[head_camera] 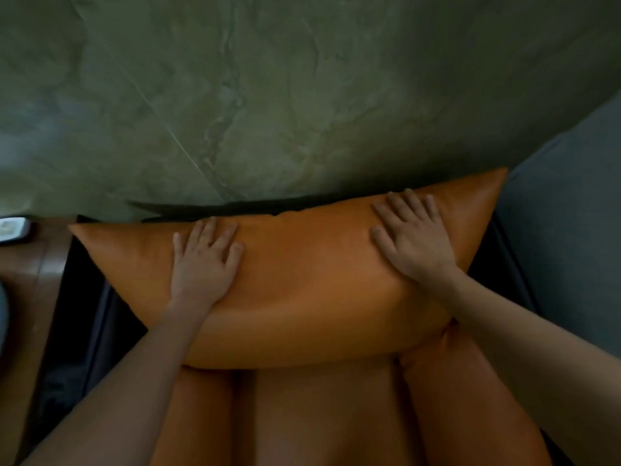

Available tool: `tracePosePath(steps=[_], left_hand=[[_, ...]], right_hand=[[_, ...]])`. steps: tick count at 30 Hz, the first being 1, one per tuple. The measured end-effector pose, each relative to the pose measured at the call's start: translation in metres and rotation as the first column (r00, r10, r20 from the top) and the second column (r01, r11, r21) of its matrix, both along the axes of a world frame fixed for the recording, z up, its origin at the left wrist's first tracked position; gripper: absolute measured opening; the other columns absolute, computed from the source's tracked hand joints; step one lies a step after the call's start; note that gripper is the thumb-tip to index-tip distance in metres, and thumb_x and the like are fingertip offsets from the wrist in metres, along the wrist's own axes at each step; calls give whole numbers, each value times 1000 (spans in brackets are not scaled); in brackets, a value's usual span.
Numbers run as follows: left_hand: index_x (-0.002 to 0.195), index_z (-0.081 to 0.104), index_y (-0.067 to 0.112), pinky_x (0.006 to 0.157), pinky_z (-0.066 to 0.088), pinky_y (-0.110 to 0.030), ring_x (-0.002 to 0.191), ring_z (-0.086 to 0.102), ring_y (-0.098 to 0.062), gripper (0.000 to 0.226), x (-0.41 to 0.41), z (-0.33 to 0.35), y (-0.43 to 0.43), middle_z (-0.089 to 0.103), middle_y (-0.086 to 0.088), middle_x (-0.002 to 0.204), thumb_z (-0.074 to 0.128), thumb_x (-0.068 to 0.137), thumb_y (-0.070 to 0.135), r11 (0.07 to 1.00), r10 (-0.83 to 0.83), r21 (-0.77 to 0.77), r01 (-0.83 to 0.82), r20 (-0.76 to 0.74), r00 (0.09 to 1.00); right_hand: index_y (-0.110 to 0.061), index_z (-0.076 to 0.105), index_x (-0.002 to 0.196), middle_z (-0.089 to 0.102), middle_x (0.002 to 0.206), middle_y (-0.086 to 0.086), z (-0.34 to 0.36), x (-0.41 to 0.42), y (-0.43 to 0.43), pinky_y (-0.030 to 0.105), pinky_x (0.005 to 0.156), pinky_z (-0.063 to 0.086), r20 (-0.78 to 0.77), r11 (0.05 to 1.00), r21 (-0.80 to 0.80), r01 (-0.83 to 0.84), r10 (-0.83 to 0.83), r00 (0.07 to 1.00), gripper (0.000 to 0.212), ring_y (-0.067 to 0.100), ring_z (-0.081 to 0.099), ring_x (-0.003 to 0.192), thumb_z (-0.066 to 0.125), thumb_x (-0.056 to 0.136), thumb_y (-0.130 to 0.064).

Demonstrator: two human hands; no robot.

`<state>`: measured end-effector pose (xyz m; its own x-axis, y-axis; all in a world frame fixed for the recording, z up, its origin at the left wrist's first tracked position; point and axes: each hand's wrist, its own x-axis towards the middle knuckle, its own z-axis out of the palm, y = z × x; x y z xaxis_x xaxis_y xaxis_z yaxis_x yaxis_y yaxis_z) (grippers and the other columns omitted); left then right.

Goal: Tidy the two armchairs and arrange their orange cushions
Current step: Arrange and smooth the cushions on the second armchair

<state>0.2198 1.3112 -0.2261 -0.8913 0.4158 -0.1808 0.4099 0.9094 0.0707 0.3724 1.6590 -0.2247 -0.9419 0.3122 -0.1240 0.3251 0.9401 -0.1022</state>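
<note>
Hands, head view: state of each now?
Left hand: open, palm pressing flat on the orange cushion.
Right hand: open, flat on the same cushion.

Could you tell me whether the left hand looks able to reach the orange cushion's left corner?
Probably yes: the left hand lies flat on the orange cushion, and the cushion's surface between it and the left corner shows nothing in the way.

Green marbled wall (pixel 268 95), brown wooden surface (pixel 30 264) at left, grey panel (pixel 564 230) at right
</note>
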Motion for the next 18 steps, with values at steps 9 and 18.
tracePosePath(steps=[9, 18], left_hand=[[147, 39, 46, 115, -1, -72, 154, 6, -27, 64, -102, 24, -146, 24, -4, 165, 24, 93, 76, 959, 258, -138, -246, 74, 963], [151, 43, 29, 122, 19, -44, 148, 26, -28, 59, -91, -13, -139, 31, -9, 161, 49, 97, 53, 748, 364, 463, -476, 313, 877]], right_hand=[[-43, 12, 158, 5, 169, -7, 28, 24, 94, 47, 123, -8, 199, 991, -79, 110, -93, 976, 83, 18, -6, 155, 1, 85, -79], [-30, 26, 157, 8, 169, -3, -9, 18, 93, 43, 125, 0, -66, 874, -361, 325, -372, 926, 74, 14, -4, 155, 32, 93, -67]])
